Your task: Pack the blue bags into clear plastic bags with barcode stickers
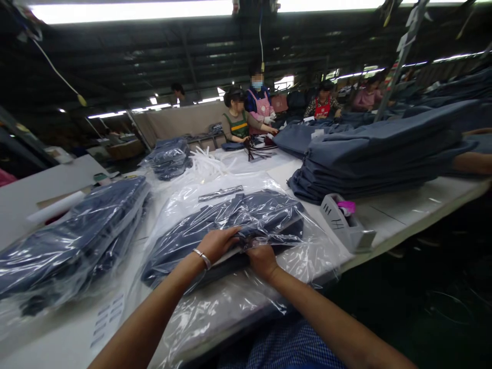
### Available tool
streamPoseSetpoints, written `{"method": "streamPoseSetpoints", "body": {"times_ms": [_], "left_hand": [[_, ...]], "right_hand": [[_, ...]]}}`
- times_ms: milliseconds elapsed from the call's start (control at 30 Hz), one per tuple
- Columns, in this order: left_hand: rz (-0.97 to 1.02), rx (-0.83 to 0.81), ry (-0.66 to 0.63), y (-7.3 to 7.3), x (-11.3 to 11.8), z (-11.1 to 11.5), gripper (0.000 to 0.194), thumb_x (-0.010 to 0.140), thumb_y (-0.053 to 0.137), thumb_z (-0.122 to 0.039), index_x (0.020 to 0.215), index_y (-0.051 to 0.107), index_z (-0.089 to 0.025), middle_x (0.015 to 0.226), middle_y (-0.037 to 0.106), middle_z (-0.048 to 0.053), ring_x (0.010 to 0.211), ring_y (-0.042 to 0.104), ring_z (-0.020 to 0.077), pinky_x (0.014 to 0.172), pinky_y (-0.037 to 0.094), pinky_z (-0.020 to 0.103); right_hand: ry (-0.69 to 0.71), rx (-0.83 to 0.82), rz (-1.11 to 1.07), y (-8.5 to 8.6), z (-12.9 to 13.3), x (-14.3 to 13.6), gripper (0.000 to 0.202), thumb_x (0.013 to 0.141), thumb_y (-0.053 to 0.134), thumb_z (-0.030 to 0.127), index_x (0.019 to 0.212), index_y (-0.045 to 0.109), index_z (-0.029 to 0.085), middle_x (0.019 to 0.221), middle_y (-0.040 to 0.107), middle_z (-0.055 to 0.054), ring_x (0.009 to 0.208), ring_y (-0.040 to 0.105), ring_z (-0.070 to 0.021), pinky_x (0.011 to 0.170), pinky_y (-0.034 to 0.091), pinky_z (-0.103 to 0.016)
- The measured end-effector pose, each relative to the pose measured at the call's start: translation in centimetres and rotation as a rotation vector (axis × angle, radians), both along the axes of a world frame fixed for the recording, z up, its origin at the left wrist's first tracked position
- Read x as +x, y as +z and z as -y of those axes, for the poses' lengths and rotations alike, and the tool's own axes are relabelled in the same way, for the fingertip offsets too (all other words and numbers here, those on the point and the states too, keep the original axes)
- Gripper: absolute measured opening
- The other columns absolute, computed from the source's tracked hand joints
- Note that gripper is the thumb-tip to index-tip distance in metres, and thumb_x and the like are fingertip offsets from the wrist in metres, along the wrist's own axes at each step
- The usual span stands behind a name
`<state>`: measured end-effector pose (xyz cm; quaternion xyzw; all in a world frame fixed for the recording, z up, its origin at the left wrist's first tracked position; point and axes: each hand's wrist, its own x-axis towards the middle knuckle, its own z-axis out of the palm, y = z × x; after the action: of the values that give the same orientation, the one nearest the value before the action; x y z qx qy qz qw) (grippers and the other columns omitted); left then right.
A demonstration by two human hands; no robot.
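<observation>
A dark blue folded garment (184, 238) lies on the table inside a clear plastic bag (303, 261), whose loose film spreads toward the front edge. My left hand (219, 245), with a silver bangle at the wrist, is closed on the bag's film and the cloth at the near side of the garment. Just to its right, my right hand (262, 259) is closed on the crumpled film. Both hands' fingertips nearly meet and are partly hidden by plastic.
Bagged garments (77, 230) lie at left, with another bagged stack (167, 156) behind. A tall pile of dark blue garments (369, 154) and a grey dispenser (346, 225) stand at right. White strips (207, 166) lie farther back. Several people work beyond; an arm shows at the right edge.
</observation>
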<state>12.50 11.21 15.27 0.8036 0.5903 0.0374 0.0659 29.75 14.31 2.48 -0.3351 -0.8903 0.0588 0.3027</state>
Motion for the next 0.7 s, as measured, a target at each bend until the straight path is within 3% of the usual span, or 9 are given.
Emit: {"method": "streamPoseSetpoints", "body": {"times_ms": [167,400,567,700], "left_hand": [[0.021,0.004,0.018,-0.6,0.4,0.5,0.038,0.095,0.043,-0.034,0.132,0.052,-0.028,0.12,0.069,0.005,0.107,0.066,0.0254,0.088,0.05,0.034],[-0.019,0.09,0.088,-3.1,2.0,2.3,0.041,0.095,0.043,-0.027,0.136,0.047,-0.029,0.123,0.067,0.006,0.102,0.067,0.0253,0.083,0.053,0.034],[-0.035,0.171,0.11,-4.0,2.4,2.7,0.041,0.096,0.043,-0.027,0.137,0.046,-0.028,0.119,0.068,0.008,0.095,0.069,0.0245,0.078,0.055,0.034],[-0.014,0.182,0.109,-5.4,2.3,3.3,0.044,0.094,0.045,-0.02,0.137,0.046,-0.029,0.122,0.067,0.006,0.098,0.069,0.0222,0.08,0.056,0.032]], "right_hand": [[-0.077,-0.13,-0.018,-1.0,0.8,-1.5,0.034,0.089,0.049,0.015,0.115,0.07,0.022,0.108,0.072,-0.011,0.09,0.067,-0.0251,0.081,0.052,-0.034],[0.046,-0.261,-0.22,-1.4,2.3,-1.6,0.039,0.085,0.045,0.006,0.117,0.066,0.014,0.115,0.069,-0.013,0.107,0.063,-0.0255,0.097,0.048,-0.037],[0.116,-0.271,-0.195,-1.3,3.5,-2.8,0.047,0.082,0.043,0.001,0.125,0.06,0.012,0.124,0.064,-0.016,0.117,0.057,-0.0272,0.101,0.046,-0.041],[0.118,-0.327,-0.082,-1.5,3.6,-3.2,0.044,0.081,0.048,0.003,0.121,0.063,0.013,0.12,0.067,-0.014,0.111,0.061,-0.0276,0.095,0.049,-0.038]]}}
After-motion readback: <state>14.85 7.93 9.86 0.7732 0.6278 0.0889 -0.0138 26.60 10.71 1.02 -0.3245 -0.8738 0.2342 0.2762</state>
